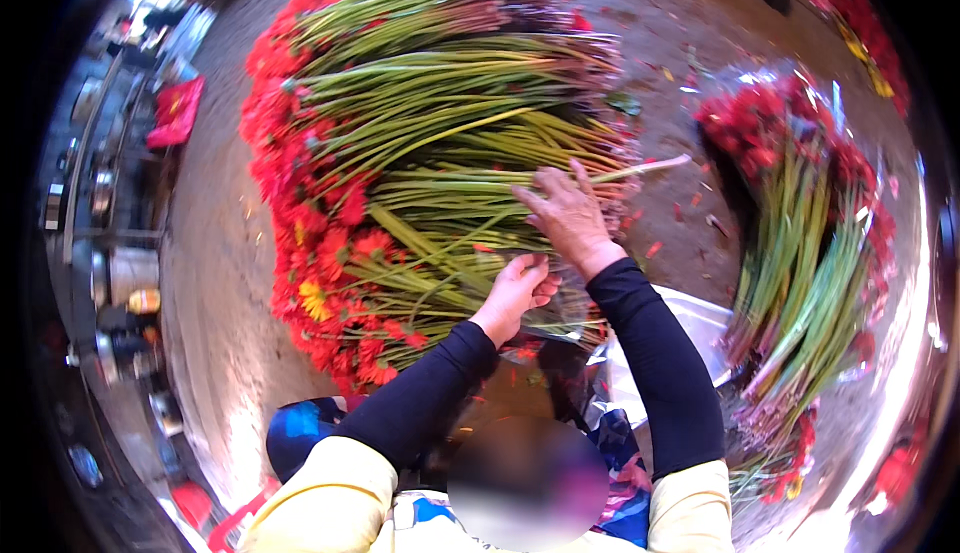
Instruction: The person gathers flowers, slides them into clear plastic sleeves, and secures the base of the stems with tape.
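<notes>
A large pile of long green stems [440,93] with red flower heads [275,153] fills the middle, blooms toward the left and cut ends toward the right. A yellow flower [313,299] sits among the lower blooms. My right hand [572,215] rests on the stems at the right of the pile, fingers spread, beside a pale stalk end [660,164] jutting out rightward. Below and left of it, my left hand [522,293] is curled over the lower stems, thumb against fingers; what it holds is too small to make out.
A second bundle of red flowers [790,253] in clear wrap lies at the right, near a white sheet [680,333]. A pink bag [176,111] and shelving with pots [130,273] stand at the left. Petals are scattered on the brown floor [215,253]. More flowers [865,28] lie top right.
</notes>
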A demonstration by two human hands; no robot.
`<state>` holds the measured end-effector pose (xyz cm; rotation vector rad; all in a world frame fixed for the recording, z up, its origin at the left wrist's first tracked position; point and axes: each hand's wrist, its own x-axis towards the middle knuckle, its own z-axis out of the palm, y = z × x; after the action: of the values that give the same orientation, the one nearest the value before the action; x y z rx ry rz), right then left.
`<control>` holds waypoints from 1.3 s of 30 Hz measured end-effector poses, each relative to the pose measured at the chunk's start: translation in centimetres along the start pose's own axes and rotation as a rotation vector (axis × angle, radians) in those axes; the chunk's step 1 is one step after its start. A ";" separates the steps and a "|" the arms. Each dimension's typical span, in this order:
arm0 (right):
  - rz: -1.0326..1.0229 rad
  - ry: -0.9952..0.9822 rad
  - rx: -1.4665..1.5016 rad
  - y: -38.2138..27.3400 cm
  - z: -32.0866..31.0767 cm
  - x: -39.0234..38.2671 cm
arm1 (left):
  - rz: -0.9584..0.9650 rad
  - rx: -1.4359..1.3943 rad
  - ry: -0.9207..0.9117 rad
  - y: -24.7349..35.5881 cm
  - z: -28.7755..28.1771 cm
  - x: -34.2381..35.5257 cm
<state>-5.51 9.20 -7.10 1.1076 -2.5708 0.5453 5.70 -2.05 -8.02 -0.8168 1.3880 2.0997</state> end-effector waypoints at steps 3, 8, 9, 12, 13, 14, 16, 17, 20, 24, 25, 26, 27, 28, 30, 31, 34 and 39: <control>-0.027 -0.213 0.118 -1.8 0.1 0.4 | 0.029 -0.315 0.005 1.0 -5.1 -2.1; -0.044 -0.110 0.084 -4.1 -1.6 1.0 | 0.044 -0.700 -0.110 0.5 -8.3 -2.6; -0.080 -0.161 0.001 -4.6 -0.7 1.1 | 0.021 -0.710 -0.056 -0.1 -8.9 -2.5; -0.072 -0.334 -0.191 -5.4 2.1 0.9 | -0.020 -0.726 -0.032 -0.5 -10.9 -3.0; -0.082 -0.299 -0.103 -6.1 2.0 0.8 | -0.020 -0.657 -0.012 -0.5 -11.4 -3.7; -0.090 -0.264 -0.015 -6.7 1.7 0.6 | -0.016 -0.594 -0.024 -0.5 -11.5 -4.4; -0.015 -0.245 0.243 -8.4 -0.5 0.1 | -0.007 -0.464 -0.034 -0.7 -11.9 -5.9; -0.024 -0.244 0.292 -8.7 -1.5 -0.4 | 0.037 -0.359 -0.083 -0.6 -11.7 -7.0; -0.002 -0.251 0.439 -10.5 -5.3 -1.7 | 0.136 -0.300 -0.115 1.3 -9.9 -10.3; 0.187 -0.374 0.624 -15.6 -7.3 -2.8 | 0.184 -0.382 -0.209 2.8 -12.3 -13.0; 0.231 -0.382 0.681 -16.2 -7.3 -3.4 | 0.209 -0.344 -0.249 3.5 -12.4 -14.0; 0.317 -0.410 0.785 -16.9 -6.8 -3.9 | 0.219 -0.342 -0.344 4.0 -13.0 -15.1; 0.373 -0.446 0.837 -17.6 -6.9 -4.0 | 0.237 -0.324 -0.381 4.2 -13.7 -16.0; 0.421 -0.484 0.911 -19.4 -6.6 -3.4 | 0.255 -0.299 -0.395 4.1 -15.0 -17.2; 0.409 -0.553 0.963 -23.2 -4.9 -1.5 | 0.372 -0.260 -0.306 3.9 -18.9 -18.5; 0.478 -0.613 1.044 -26.0 -3.6 -0.2 | 0.360 -0.319 -0.239 3.3 -21.6 -19.0; 0.514 -0.661 1.111 -33.6 2.1 1.9 | 0.567 -0.407 0.056 2.2 -30.2 -19.6; 0.191 -0.622 0.766 -41.1 10.6 4.0 | 0.621 -0.445 0.449 2.6 -37.6 -20.2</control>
<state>21.05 -24.06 -5.61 1.4307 -3.1020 1.5385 25.97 -39.38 -3.43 -1.2052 1.5618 2.9066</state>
